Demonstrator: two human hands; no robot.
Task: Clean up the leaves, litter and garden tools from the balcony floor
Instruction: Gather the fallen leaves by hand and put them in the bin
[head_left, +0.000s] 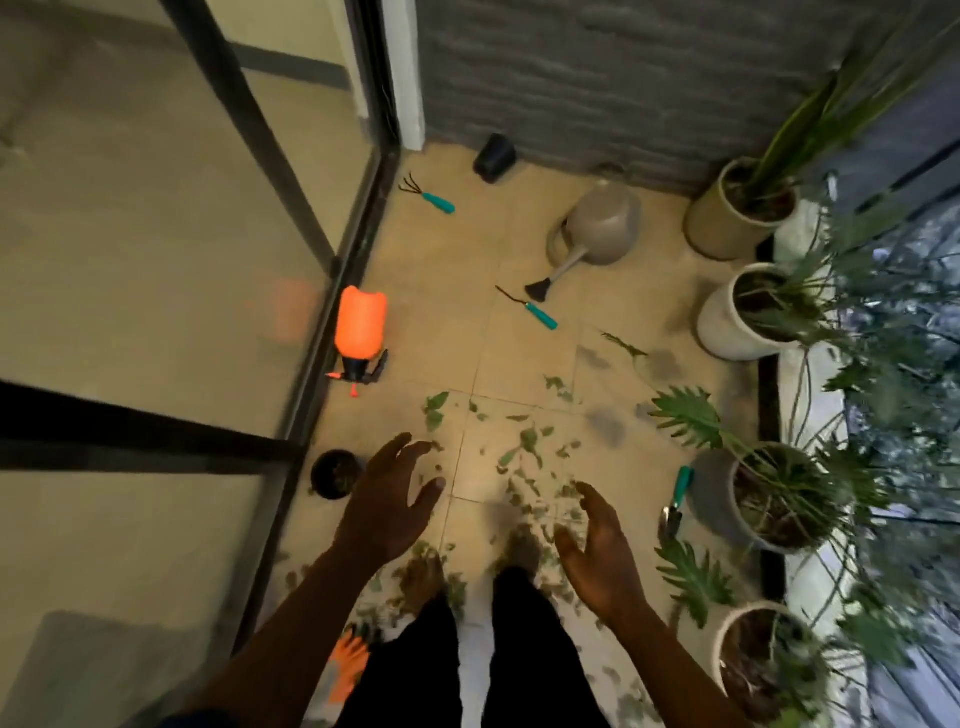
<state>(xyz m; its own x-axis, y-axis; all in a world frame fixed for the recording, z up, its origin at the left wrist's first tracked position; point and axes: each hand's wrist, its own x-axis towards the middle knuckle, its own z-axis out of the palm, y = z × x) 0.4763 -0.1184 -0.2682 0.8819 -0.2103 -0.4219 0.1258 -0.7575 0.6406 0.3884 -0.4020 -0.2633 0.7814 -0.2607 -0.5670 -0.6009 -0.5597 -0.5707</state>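
Three teal-handled tools to log, all placed against the watering can (602, 228): hand rake (428, 195) left of it and a little farther off, by the glass door (156, 260); weeder (530, 309) just nearer than its spout; trowel (678, 499) well nearer and to the right, just beside a grey plant pot (711, 493). Also logged: orange sprayer (360, 332) lying left of the can and nearer, against the door track; tipped black pot (494, 157) beyond the can to the left, at the wall; small black pot (335, 474) upright, far nearer and left. Leaves (524, 457) scattered thick well on the near side of the can, around and under the bare feet. Read left hand (387, 499) and right hand (597, 561) as empty: fingers wide and loosely curved, palms turned inward over the leaf patch, touching nothing. Judged as the very start of gathering, with nothing cleared yet. Risks, as judgement only: treading barefoot on the trowel blade or weeder tip when stepping toward the can; slipping on leaves underfoot; knocking the sprayer into the glass; brushing the fronds (685, 415) right of the can and nearer, shedding more litter; scooping loose leaves with spread fingers and dropping half. Dim and blurred throughout, so small litter easily missed.
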